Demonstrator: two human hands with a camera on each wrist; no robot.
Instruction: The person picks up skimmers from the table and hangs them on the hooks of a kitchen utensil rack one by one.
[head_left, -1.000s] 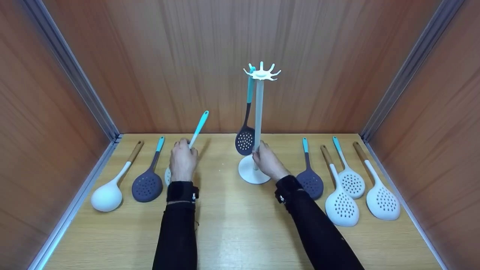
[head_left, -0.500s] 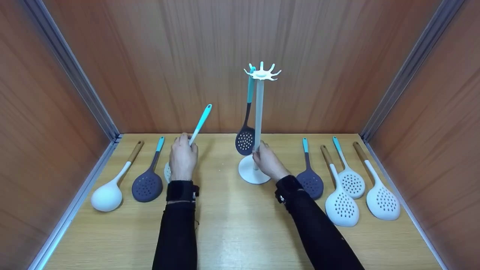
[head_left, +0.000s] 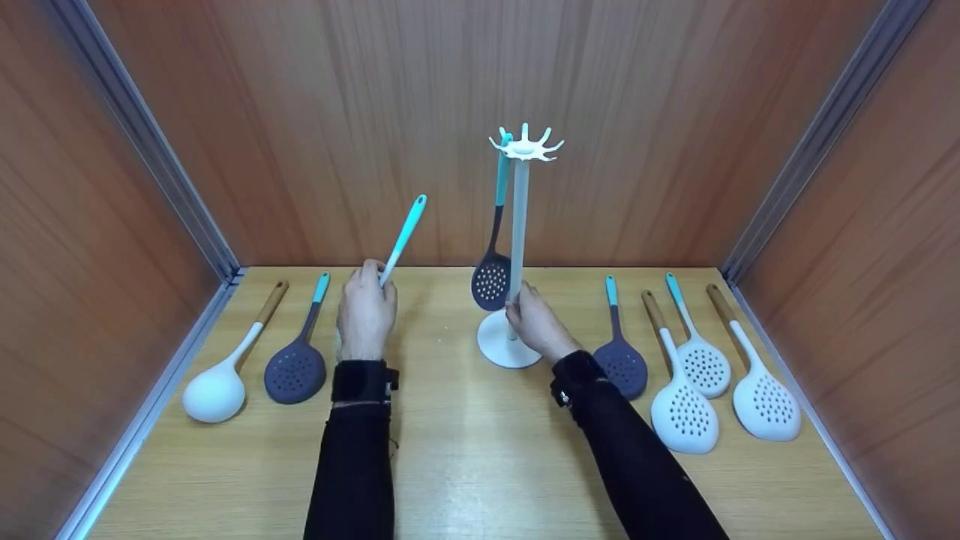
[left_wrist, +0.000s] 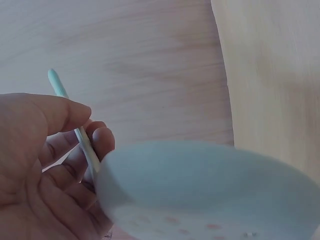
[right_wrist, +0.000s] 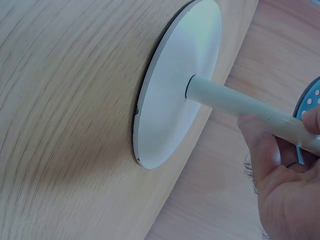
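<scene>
While right hand grips rack pole (upright), left hand holds skimmer.

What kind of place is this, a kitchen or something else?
Probably a staged recording booth, not a kitchen: plain wood-look walls with metal corner strips enclose a bare wooden table, where skimmers and a ladle lie in a neat row beside a utensil stand.

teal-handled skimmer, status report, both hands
Left hand grips teal-handled skimmer, handle tilted up toward rack. Right hand holds rack pole low, base flat on table. Dark skimmer hangs on the near hook; other hooks look free.
</scene>
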